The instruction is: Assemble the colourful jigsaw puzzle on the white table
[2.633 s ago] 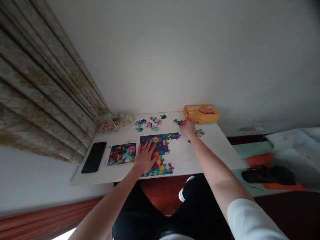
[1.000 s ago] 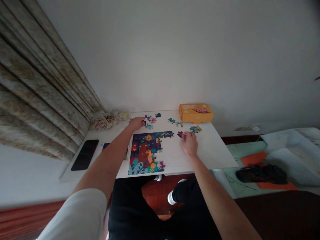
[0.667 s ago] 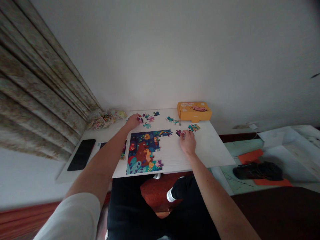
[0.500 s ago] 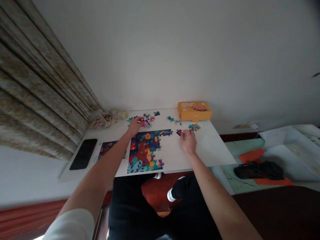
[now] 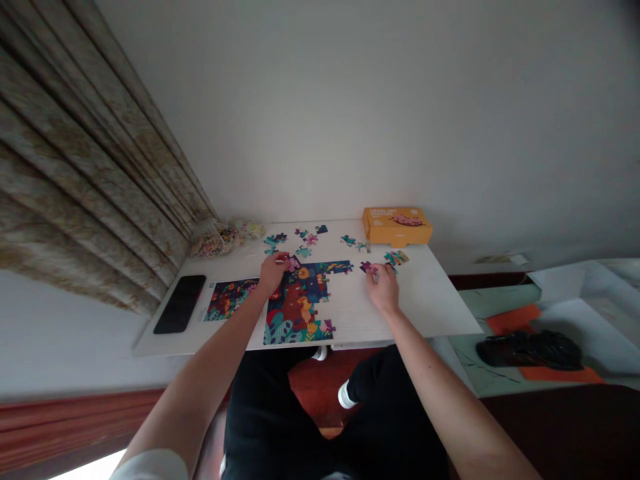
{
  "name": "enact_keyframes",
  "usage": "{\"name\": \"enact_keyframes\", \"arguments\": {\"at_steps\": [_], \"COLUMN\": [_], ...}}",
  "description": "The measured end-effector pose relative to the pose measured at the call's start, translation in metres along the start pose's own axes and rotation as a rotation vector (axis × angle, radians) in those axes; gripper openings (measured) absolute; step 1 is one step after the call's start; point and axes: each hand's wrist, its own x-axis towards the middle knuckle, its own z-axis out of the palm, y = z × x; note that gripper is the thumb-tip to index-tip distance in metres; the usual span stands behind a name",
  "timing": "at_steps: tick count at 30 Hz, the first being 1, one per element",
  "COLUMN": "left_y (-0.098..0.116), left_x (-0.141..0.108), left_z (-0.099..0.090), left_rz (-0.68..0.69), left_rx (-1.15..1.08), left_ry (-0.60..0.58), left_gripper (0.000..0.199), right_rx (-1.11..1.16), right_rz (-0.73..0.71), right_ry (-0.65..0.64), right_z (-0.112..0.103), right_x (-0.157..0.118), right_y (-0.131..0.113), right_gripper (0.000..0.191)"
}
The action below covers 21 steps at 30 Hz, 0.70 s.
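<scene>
My left hand (image 5: 274,272) pinches a purple and pink puzzle piece (image 5: 294,264) at the top left edge of the partly joined puzzle (image 5: 300,307). The joined part has a jagged right side, with a strip reaching right along its top. To the right of that strip, my right hand (image 5: 383,285) is closed on a dark purple puzzle piece (image 5: 367,267). Loose teal and pink pieces (image 5: 304,251) lie behind the puzzle, and a few more (image 5: 397,257) sit just behind my right hand. A printed picture card (image 5: 227,300) is partly behind my left forearm.
A yellow box (image 5: 397,227) stands at the back of the white table (image 5: 425,313). A black phone (image 5: 180,304) lies at the left, near bagged items (image 5: 217,240). White boxes and a black object (image 5: 530,350) are at the right.
My left hand has drawn back from the loose pieces toward the puzzle's top left, bringing a purple piece. My right hand still holds its piece. The view has shifted slightly.
</scene>
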Motion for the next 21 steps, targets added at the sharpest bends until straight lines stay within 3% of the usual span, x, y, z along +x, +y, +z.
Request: {"name": "enact_keyframes", "arguments": {"at_steps": [5,8,13,16,21], "left_y": [-0.011,-0.014,-0.012,-0.011,-0.011], "left_x": [-0.024,-0.034,-0.037,-0.038,-0.042], "left_z": [0.018,0.025,0.026,0.027,0.03], "left_rz": [0.21,0.339,0.403,0.418,0.423], "left_rx": [0.131,0.203,0.272,0.284,0.278], "left_ry": [0.021,0.023,-0.004,-0.012,-0.016], "left_gripper": [0.021,0.023,0.027,0.028,0.029], "right_rx": [0.06,0.085,-0.046,-0.092,-0.14], "right_rz": [-0.081,-0.119,-0.128,-0.076,-0.04], "right_ry": [-0.095,-0.235,-0.495,-0.535,-0.558], "right_z": [0.018,0.046,0.097,0.116,0.134], "right_x": [0.017,0.042,0.086,0.104,0.123], "right_y": [-0.028,-0.065,-0.121,-0.134,-0.133], "right_gripper": [0.021,0.025,0.04,0.041,0.056]}}
